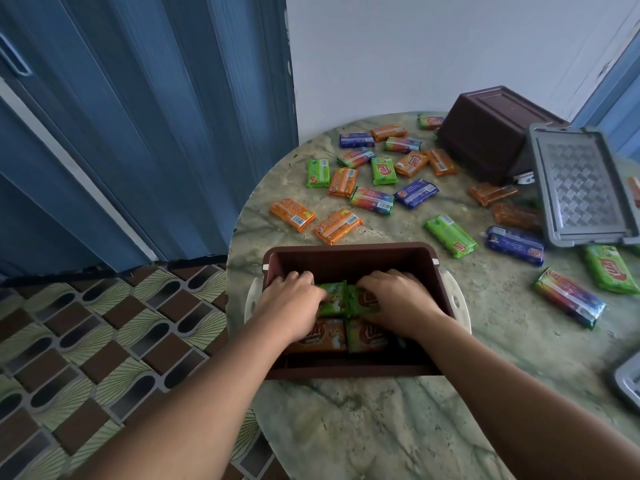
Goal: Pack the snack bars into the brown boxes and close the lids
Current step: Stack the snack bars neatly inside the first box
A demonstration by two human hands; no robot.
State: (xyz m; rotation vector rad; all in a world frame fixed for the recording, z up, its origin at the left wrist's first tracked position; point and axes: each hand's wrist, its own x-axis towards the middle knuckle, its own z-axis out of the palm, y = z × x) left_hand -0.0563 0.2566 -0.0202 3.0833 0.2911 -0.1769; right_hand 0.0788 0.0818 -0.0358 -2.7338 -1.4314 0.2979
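Note:
An open brown box [349, 252] stands on the table in front of me. Both hands reach down into it. My left hand [289, 304] holds a green snack bar [334, 299] and my right hand [398, 299] holds a second green bar [358, 301] right beside it. Under them lie an orange bar [325, 336] and another green bar [365, 336]. Several loose bars, orange [292, 214], green [450, 235], blue [514, 244] and rainbow [372, 200], are scattered over the far half of the table.
A second brown box [485, 133] lies overturned at the back right, with a grey lid [578, 185] leaning on it. Another grey lid's corner [628, 379] shows at the right edge. The round marble table [381, 427] ends at my left above a tiled floor [104, 341].

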